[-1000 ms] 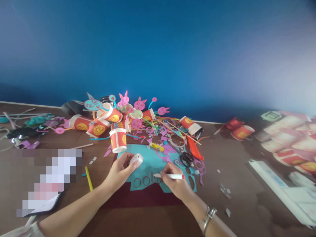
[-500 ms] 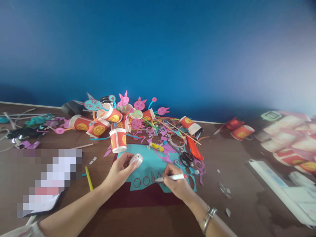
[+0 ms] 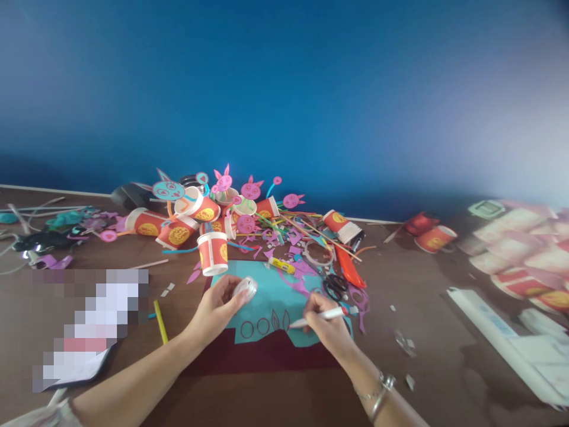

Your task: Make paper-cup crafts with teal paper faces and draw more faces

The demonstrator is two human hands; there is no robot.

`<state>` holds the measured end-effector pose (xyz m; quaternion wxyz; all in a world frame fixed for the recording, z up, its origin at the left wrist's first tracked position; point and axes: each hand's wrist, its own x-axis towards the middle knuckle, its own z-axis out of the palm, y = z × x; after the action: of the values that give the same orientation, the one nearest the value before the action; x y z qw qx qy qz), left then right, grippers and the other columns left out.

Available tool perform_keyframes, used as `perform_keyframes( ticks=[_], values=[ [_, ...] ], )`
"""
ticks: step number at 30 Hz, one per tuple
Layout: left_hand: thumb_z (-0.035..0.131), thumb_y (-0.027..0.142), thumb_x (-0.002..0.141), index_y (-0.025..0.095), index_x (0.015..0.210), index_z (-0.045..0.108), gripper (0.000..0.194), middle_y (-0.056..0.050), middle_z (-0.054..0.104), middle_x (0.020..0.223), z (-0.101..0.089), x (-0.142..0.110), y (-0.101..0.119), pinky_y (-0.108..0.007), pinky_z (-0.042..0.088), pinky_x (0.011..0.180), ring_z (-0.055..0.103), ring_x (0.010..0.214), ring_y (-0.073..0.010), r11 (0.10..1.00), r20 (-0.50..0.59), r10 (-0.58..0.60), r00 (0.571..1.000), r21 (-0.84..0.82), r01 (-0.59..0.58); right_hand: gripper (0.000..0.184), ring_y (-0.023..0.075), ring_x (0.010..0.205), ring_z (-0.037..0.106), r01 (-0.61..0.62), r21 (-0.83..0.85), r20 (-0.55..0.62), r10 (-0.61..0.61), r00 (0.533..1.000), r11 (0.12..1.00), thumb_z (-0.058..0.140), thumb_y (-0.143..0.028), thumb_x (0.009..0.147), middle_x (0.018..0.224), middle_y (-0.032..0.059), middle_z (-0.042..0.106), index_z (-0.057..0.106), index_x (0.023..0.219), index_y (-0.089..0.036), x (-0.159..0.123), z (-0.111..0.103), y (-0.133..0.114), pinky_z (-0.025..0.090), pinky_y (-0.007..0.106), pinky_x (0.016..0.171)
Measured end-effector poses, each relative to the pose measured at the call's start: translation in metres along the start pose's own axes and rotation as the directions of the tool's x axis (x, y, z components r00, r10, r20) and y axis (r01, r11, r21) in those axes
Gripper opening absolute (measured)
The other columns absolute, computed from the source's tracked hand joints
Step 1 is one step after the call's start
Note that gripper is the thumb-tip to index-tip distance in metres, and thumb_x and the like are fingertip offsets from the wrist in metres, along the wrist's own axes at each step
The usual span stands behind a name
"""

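Observation:
My right hand (image 3: pixel 320 317) is closed round a white marker pen (image 3: pixel 332 313) with a red end. The pen's tip is at a drawn pointed ear shape on the turquoise paper (image 3: pixel 267 296). Two circles and two ear shapes are outlined in a row along the paper's lower edge. Resting over the paper's left part, my left hand (image 3: pixel 226 299) grips a small round clear plastic piece (image 3: pixel 245 289), whose exact kind I cannot make out. Under the turquoise paper lies a dark red sheet (image 3: pixel 249 362). Black-handled scissors (image 3: pixel 335 287) lie just beyond my right hand.
Red paper cups (image 3: pixel 212 252) with pink and turquoise animal faces crowd the back. Purple scraps (image 3: pixel 304 270), a yellow glue tube (image 3: pixel 281 264) and an orange-red packet (image 3: pixel 349 267) lie beyond the paper. A phone (image 3: pixel 95 332) lies left, a white case (image 3: pixel 489 326) right.
My right hand has moved a little to the right with the marker pen. The second ear outline now shows uncovered. My left hand has stayed in place.

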<state>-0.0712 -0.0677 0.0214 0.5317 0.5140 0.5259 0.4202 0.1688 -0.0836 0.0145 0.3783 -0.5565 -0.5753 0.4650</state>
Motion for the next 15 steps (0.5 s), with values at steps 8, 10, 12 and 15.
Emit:
perform_keyframes(
  ticks=[8,10,12,15],
  values=[
    [0.060,0.052,0.072,0.015,0.088,0.056,0.041,0.000,0.058,0.067,-0.0006,-0.0010,-0.0019,-0.022,0.040,0.051,0.050,0.059,-0.0115,1.000,0.010,0.005,1.000,0.015,-0.005,0.010,0.0116,0.041,0.050,-0.026,-0.042,0.032,0.028,0.999,0.999,0.047,-0.022,0.064,0.042,-0.0043,0.052,0.043,0.055,-0.022,-0.0003,0.0035,0.0030,0.037,0.021,0.042],
    [0.060,0.052,0.072,0.015,0.088,0.057,0.040,0.000,0.058,0.067,-0.0006,-0.0006,-0.0022,-0.022,0.040,0.051,0.050,0.059,-0.0117,1.000,0.008,0.005,1.000,0.022,-0.005,0.010,0.0114,0.042,0.050,-0.022,-0.050,0.036,0.024,0.999,0.999,0.047,-0.021,0.064,0.042,-0.0044,0.052,0.042,0.055,-0.022,-0.0006,0.0039,0.0041,0.037,0.021,0.042],
    [0.060,0.052,0.072,0.015,0.088,0.057,0.040,0.000,0.058,0.066,-0.0006,-0.0001,-0.0023,-0.022,0.040,0.050,0.051,0.059,-0.0121,1.000,0.006,0.002,1.000,0.026,-0.002,0.010,0.0113,0.042,0.050,-0.026,-0.057,0.040,0.028,0.999,0.998,0.048,-0.022,0.065,0.043,-0.0045,0.052,0.042,0.056,-0.022,-0.0008,0.0041,0.0054,0.036,0.020,0.042],
    [0.060,0.051,0.072,0.015,0.088,0.057,0.039,0.000,0.059,0.067,-0.0008,0.0001,-0.0022,-0.022,0.041,0.050,0.052,0.059,-0.0126,1.000,0.003,0.004,1.000,0.030,-0.004,0.011,0.0106,0.042,0.048,-0.028,-0.063,0.038,0.031,0.999,0.998,0.048,-0.021,0.066,0.044,-0.0046,0.052,0.042,0.057,-0.022,-0.0011,0.0045,0.0070,0.035,0.020,0.042]
  ],
)
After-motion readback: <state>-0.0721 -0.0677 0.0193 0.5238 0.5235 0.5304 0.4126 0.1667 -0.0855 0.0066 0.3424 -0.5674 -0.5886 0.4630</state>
